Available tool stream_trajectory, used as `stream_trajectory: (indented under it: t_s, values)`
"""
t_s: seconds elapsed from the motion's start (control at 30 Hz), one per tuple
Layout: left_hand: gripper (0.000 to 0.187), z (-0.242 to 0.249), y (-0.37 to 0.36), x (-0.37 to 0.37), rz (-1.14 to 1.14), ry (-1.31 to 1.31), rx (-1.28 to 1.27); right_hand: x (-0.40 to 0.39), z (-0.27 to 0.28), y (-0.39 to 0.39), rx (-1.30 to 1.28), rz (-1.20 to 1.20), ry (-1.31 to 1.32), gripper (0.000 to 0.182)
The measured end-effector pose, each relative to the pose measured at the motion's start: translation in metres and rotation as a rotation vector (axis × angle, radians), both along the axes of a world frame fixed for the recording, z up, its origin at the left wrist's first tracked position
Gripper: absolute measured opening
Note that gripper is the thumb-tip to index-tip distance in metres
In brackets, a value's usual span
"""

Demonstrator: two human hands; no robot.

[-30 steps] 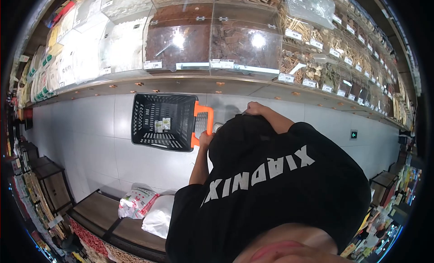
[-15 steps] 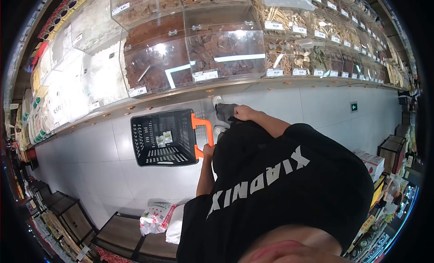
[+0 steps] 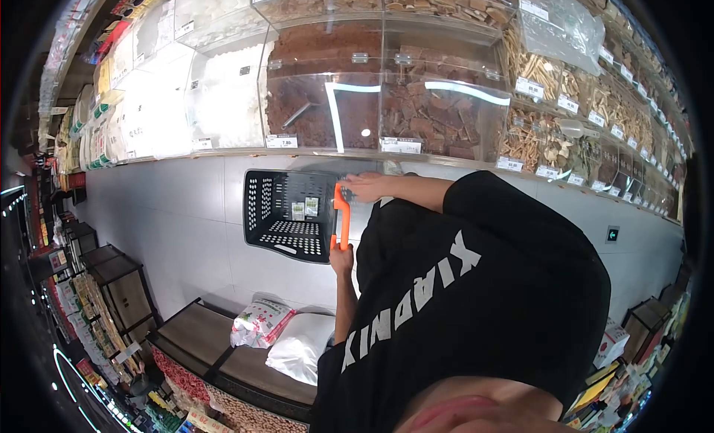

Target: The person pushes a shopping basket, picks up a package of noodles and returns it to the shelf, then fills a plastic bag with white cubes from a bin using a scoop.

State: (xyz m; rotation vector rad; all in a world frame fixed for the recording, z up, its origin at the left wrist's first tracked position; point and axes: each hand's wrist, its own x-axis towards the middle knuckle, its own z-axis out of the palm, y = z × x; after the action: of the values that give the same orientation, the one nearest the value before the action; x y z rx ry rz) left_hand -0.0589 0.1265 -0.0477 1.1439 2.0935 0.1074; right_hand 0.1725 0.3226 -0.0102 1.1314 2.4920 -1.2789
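Note:
A black plastic shopping basket (image 3: 288, 247) with perforated sides stands on the floor, tilted in this view. Its orange handle (image 3: 344, 223) faces my body. My left hand (image 3: 341, 259) is closed around the lower end of that handle. My right hand (image 3: 363, 187) stretches out flat at the handle's upper end, fingers extended, its fingertips right at the orange corner. Two small packets with green and white labels, one of them the right packet (image 3: 312, 206), lie inside the basket.
Clear-lidded bulk food bins (image 3: 323, 113) line the shelf ahead, with price tags along the front and a scoop (image 3: 297, 114) in one. A plastic bag (image 3: 561, 27) lies over bins at right. Behind left, a low bench (image 3: 193, 332) holds a printed sack (image 3: 260, 323) and a white sack (image 3: 303, 347).
My right hand has gone from a closed fist by my side to stretched out at the handle. The basket sits closer to the bins, and the view has shifted left.

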Motion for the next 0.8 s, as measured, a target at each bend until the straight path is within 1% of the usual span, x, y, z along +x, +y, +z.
stream_trajectory:
  t_s: [0.03, 0.13, 0.17, 0.2, 0.27, 0.4, 0.47, 0.5, 0.6, 0.63, 0.73, 0.77, 0.8]
  values:
    - [0.033, 0.014, 0.004, 0.0, 0.059, 0.055, -0.006, -0.016, 0.007, 0.005, 0.048, 0.064, 0.061, 0.072]
    - [0.029, 0.046, 0.014, 0.0, 0.208, 0.211, 0.137, -0.051, 0.023, 0.012, 0.226, 0.349, 0.11, 0.072]
    - [0.026, 0.057, 0.015, 0.002, 0.229, 0.235, 0.225, -0.056, 0.023, 0.006, 0.215, 0.34, 0.137, 0.072]
    - [0.026, 0.057, 0.018, -0.005, 0.236, 0.216, 0.286, -0.061, 0.018, -0.002, 0.205, 0.331, 0.164, 0.073]
    - [0.025, 0.045, 0.017, -0.021, 0.248, 0.174, 0.402, -0.067, 0.019, 0.002, 0.153, 0.339, 0.175, 0.073]
    - [0.024, 0.043, 0.02, -0.023, 0.296, 0.262, 0.386, -0.066, 0.014, 0.024, 0.021, 0.383, 0.114, 0.076]
    - [0.025, 0.046, 0.025, -0.025, 0.297, 0.323, 0.273, -0.058, 0.018, 0.036, -0.014, 0.381, 0.101, 0.077]
    - [0.026, 0.045, 0.028, -0.025, 0.302, 0.351, 0.222, -0.053, 0.015, 0.038, 0.003, 0.387, 0.148, 0.079]
    - [0.029, 0.045, 0.032, -0.023, 0.238, 0.645, 0.262, -0.049, 0.01, 0.045, -0.026, 0.336, 0.193, 0.082]
    - [0.031, 0.044, 0.04, -0.026, 0.327, 0.616, 0.225, -0.05, 0.011, 0.05, -0.022, 0.337, 0.199, 0.084]
    - [0.032, 0.05, 0.059, -0.028, 0.474, 0.681, 0.257, -0.057, 0.018, 0.064, -0.052, 0.3, 0.276, 0.083]
    - [0.031, 0.051, 0.061, -0.038, 0.416, 0.675, 0.247, -0.061, 0.021, 0.067, -0.014, 0.292, 0.259, 0.083]
    - [0.027, 0.048, 0.063, -0.045, 0.404, 0.725, 0.317, -0.065, 0.028, 0.069, 0.022, 0.289, 0.244, 0.083]
